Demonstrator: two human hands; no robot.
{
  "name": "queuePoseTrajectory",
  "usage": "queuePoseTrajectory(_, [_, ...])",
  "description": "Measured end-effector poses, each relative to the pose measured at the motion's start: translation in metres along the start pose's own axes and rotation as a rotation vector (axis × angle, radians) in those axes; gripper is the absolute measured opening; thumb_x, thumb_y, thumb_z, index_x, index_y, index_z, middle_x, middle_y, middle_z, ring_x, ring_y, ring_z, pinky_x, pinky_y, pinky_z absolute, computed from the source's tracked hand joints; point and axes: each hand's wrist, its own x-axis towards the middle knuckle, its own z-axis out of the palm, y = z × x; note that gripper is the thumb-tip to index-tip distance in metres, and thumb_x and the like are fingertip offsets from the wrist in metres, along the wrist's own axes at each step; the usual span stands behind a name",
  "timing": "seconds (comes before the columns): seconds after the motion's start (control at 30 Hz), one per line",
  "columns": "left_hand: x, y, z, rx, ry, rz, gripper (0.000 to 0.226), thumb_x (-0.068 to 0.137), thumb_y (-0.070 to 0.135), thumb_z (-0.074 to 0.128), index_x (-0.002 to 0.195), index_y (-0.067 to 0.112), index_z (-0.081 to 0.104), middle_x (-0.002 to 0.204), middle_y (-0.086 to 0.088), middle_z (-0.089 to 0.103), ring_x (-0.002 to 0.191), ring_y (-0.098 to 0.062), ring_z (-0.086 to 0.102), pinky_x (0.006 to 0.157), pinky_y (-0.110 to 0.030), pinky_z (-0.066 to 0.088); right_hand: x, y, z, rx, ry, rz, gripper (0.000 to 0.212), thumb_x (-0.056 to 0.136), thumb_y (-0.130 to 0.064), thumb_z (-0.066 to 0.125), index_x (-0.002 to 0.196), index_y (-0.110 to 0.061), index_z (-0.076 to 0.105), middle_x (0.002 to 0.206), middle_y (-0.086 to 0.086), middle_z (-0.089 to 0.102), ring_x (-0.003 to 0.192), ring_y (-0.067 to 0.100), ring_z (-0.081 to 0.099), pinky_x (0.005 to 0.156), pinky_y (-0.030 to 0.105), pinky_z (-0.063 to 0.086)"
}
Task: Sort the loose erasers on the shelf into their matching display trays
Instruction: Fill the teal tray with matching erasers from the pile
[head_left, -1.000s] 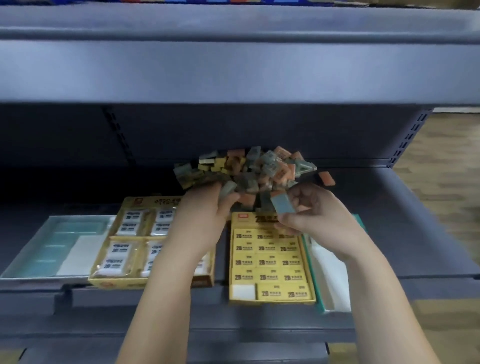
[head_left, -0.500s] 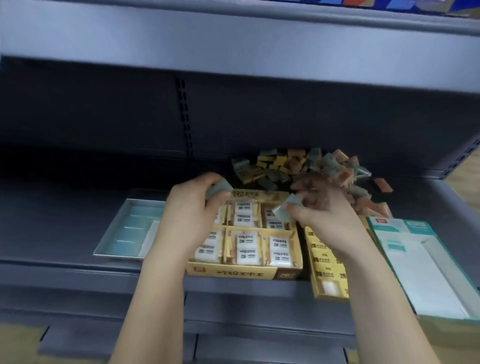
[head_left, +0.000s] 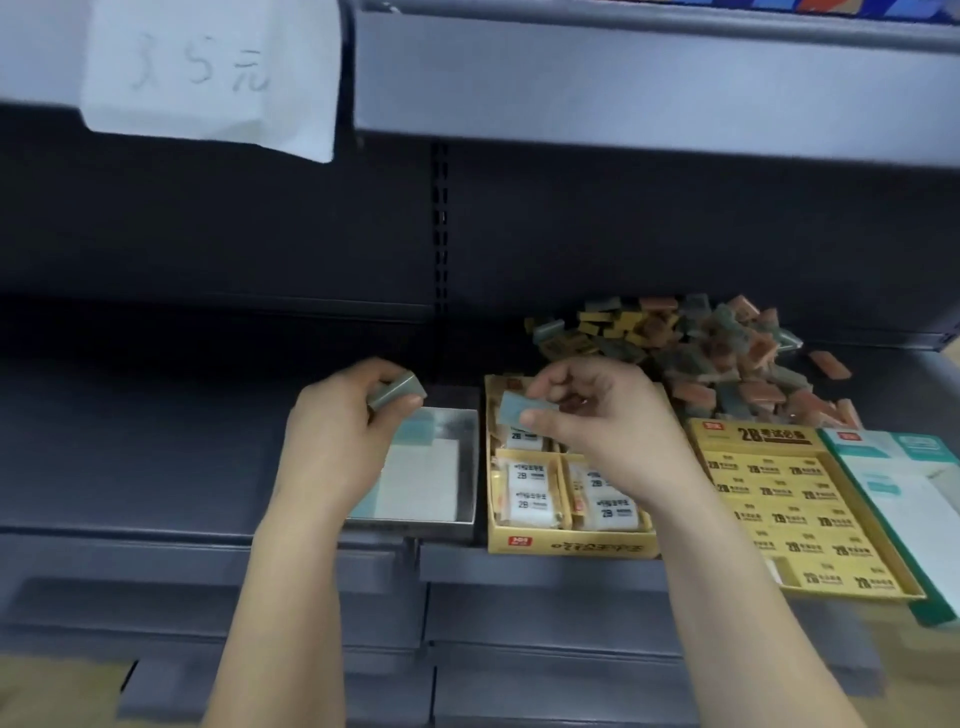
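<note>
Left hand: your left hand (head_left: 337, 447) is curled round a grey-green eraser (head_left: 397, 392), with the thumb under it and the fingers over it. It holds the eraser above the back edge of the metal tray (head_left: 466, 467).
Right hand: your right hand (head_left: 608, 415) pinches a blue-grey eraser (head_left: 519, 408) between thumb and forefinger, with the other fingers curled. It is over the back of the white-eraser tray (head_left: 571, 546).
Loose pile: the pile of loose erasers (head_left: 701, 348) lies at the back of the shelf (head_left: 156, 467), behind the yellow trays. It mixes orange, green-grey and yellow pieces. One stray orange eraser (head_left: 830, 364) lies apart at the pile's right edge.
Metal tray: it sits on the shelf just to the left of the white-eraser tray. It holds a few pale blue erasers (head_left: 415, 432) at the back, with a bare white floor in front of them.
White-eraser tray: this is a yellow box divided into compartments, with wrapped white erasers marked 2B inside.
Yellow 2B tray (head_left: 753, 434): it lies to the right of the white-eraser tray, filled with rows of yellow erasers except for a gap at the front left.
Teal-edged tray (head_left: 883, 512): it is farthest right, beside the yellow 2B tray, and its floor is mostly white.
Paper sign (head_left: 208, 73): it hangs from the upper shelf edge at top left, with faint handwriting on it.
</note>
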Motion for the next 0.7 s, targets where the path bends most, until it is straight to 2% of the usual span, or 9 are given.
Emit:
queuePoseTrajectory(0.1, [0.001,-0.008,-0.006,0.001,0.005,-0.011,0.011,0.091,0.024,0.067,0.101,0.022,0.070,0.054,0.014,0.041,0.050,-0.005,0.043,0.049,-0.018,0.028,0.011,-0.009,0.018,-0.081,-0.055,-0.019,0.017,0.077,-0.018,0.081,0.080,-0.029,0.068,0.081,-0.007,0.067,0.067,-0.001,0.057,0.064,0.014,0.048])
queuePoseTrajectory(0.2, [0.003,-0.015,-0.012,0.021,0.009,-0.002,0.013,0.092,0.023,0.066,0.104,0.020,0.070,0.051,0.016,0.038,0.049,-0.004,0.041,0.048,-0.016,0.026,0.021,-0.018,0.036,-0.183,-0.113,-0.041,0.017,0.079,-0.018,0.079,0.085,-0.029,0.068,0.084,-0.010,0.067,0.075,-0.001,0.061,0.066,0.009,0.046])
queuePoseTrajectory(0.3, [0.004,-0.020,-0.016,0.015,0.018,-0.004,0.013,0.092,0.022,0.066,0.103,0.020,0.071,0.047,0.016,0.035,0.048,-0.004,0.039,0.048,-0.017,0.025,0.030,-0.024,0.052,-0.341,-0.191,-0.062,0.015,0.082,-0.015,0.075,0.093,-0.024,0.071,0.088,-0.011,0.069,0.083,0.002,0.063,0.075,0.017,0.052])
queuePoseTrajectory(0.4, [0.004,-0.025,-0.018,0.024,0.023,-0.010,0.013,0.092,0.022,0.065,0.104,0.021,0.070,0.050,0.016,0.036,0.050,-0.005,0.040,0.050,-0.021,0.028,0.036,-0.028,0.064,-0.472,-0.274,-0.072,0.016,0.081,-0.009,0.072,0.094,-0.019,0.072,0.085,-0.007,0.069,0.081,0.008,0.064,0.077,0.029,0.055])
queuePoseTrajectory(0.53, [0.004,-0.033,-0.018,0.007,0.036,-0.029,0.014,0.093,0.020,0.064,0.106,0.020,0.070,0.052,0.016,0.037,0.052,-0.006,0.041,0.052,-0.024,0.030,0.046,-0.035,0.072,-0.612,-0.368,-0.095,0.015,0.082,-0.007,0.070,0.093,-0.017,0.070,0.083,-0.007,0.064,0.086,0.013,0.064,0.075,0.026,0.053])
queuePoseTrajectory(0.7, [0.004,-0.036,-0.019,0.016,0.028,-0.022,0.016,0.093,0.021,0.063,0.107,0.022,0.069,0.058,0.016,0.043,0.055,-0.005,0.044,0.053,-0.024,0.032,0.048,-0.036,0.092,-0.639,-0.464,-0.070,0.017,0.081,-0.002,0.070,0.093,-0.014,0.071,0.086,-0.003,0.066,0.086,0.016,0.065,0.075,0.028,0.054])
